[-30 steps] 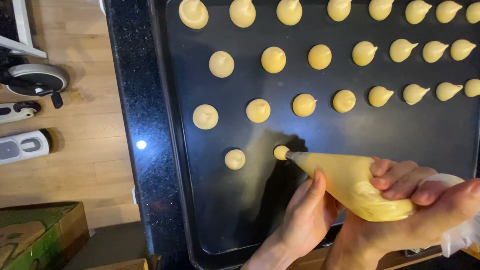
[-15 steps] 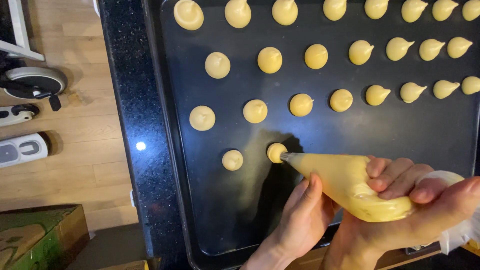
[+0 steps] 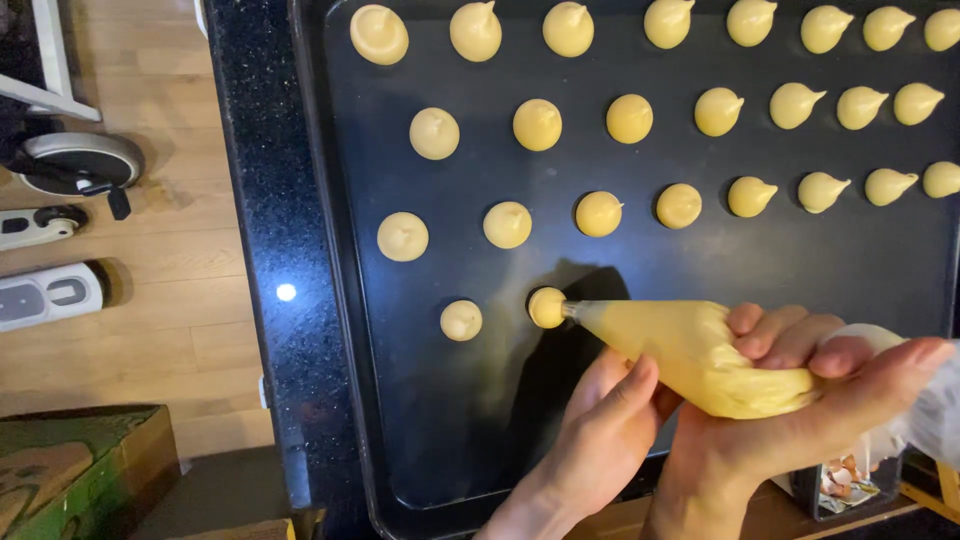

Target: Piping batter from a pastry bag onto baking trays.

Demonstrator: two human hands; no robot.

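Note:
A dark baking tray [image 3: 450, 440] lies on a black speckled counter and carries several rows of small yellow batter mounds. My right hand [image 3: 800, 420] squeezes a clear piping bag [image 3: 690, 350] filled with yellow batter. My left hand [image 3: 600, 430] props the bag from below near its front. The bag's nozzle touches a fresh mound [image 3: 546, 307] in the lowest row, just right of another mound [image 3: 461, 320].
The black counter [image 3: 270, 260] runs along the tray's left edge, with a wooden floor beyond it. On the floor lie a white device [image 3: 45, 295], a wheeled base [image 3: 75, 160] and a green box [image 3: 80, 470]. Eggshell bits [image 3: 845, 478] sit in a container under my right hand.
The mound under the nozzle has grown from a small dab to a round dome. Both hands and the bag have stayed almost in place.

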